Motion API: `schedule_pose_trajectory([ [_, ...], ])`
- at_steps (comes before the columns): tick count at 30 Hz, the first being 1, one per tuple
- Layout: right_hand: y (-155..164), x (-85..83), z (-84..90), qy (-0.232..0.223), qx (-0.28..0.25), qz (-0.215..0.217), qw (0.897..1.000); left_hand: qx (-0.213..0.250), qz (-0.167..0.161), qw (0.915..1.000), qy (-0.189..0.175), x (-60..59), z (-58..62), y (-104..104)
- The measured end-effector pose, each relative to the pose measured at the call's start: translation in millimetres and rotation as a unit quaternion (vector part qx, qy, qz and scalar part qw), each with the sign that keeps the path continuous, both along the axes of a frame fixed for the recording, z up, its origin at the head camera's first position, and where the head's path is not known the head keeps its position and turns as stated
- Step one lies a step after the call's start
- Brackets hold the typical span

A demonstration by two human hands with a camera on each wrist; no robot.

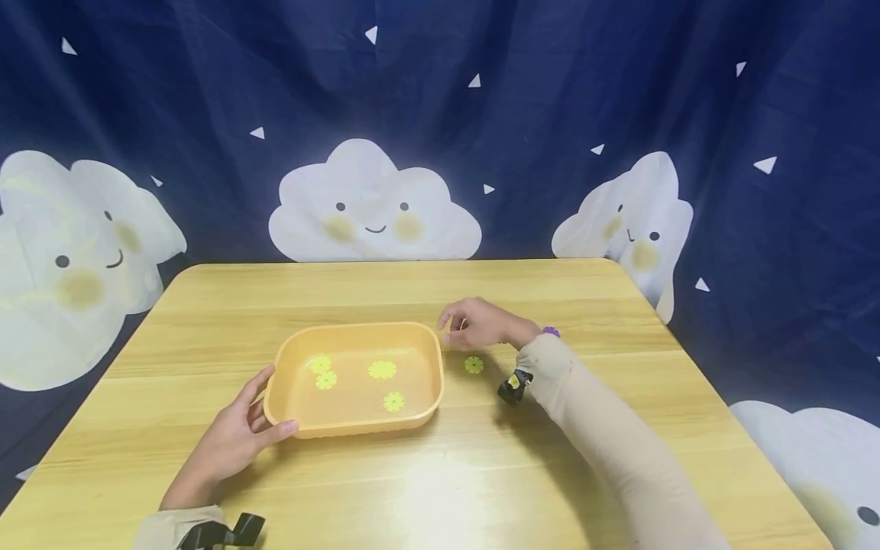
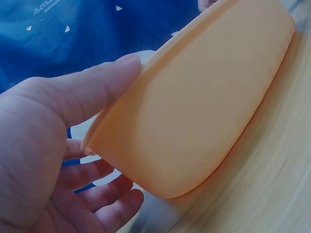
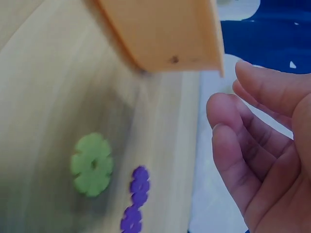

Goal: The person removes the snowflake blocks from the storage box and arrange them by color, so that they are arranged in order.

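Note:
An orange plastic basin stands on the table, with several yellow flower-shaped discs lying on its floor. At its left end my left hand grips the rim, thumb along the near edge and fingers round the corner. My right hand hovers by the basin's right rim, fingers loosely bent and nothing visible between them. Below that hand, one yellow-green flower disc lies on the table. Purple flower pieces lie close to it in the right wrist view, mostly hidden behind the right wrist in the head view.
The light wooden table has rounded far corners. Behind it hangs a dark blue curtain printed with smiling clouds and small white triangles. Black camera mounts sit on the sleeved wrists.

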State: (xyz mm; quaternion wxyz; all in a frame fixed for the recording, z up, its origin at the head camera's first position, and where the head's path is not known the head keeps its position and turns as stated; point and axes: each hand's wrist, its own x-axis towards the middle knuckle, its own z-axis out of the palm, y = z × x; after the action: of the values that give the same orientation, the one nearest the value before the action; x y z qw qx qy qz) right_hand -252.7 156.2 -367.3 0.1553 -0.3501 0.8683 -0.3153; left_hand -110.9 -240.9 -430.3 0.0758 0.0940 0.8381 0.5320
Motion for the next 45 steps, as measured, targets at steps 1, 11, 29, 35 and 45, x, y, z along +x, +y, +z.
schedule_pose_trajectory([
  [1, -3, 0.2, 2.7, 0.008, -0.001, 0.002, 1.0, 0.001, 0.0, 1.0, 0.0, -0.1, 0.2, 0],
  [11, -32, -3.9, 16.6, 0.033, 0.001, 0.019, 0.999, -0.004, 0.001, 1.0, -0.005, -1.2, 1.5, -3],
  [29, -86, -7.4, 20.9, -0.006, 0.041, 0.072, 0.997, -0.004, -0.003, 1.0, 0.007, 0.9, 3.5, -4],
  [35, -98, -9.1, 15.5, -0.025, 0.071, 0.093, 0.993, 0.01, -0.009, 0.9999, 0.009, -0.7, -1.5, -3],
  [45, -111, -11.4, 4.7, -0.087, 0.098, 0.08, 0.988, 0.004, -0.006, 1.0, -0.001, -1.4, -0.9, -1],
])
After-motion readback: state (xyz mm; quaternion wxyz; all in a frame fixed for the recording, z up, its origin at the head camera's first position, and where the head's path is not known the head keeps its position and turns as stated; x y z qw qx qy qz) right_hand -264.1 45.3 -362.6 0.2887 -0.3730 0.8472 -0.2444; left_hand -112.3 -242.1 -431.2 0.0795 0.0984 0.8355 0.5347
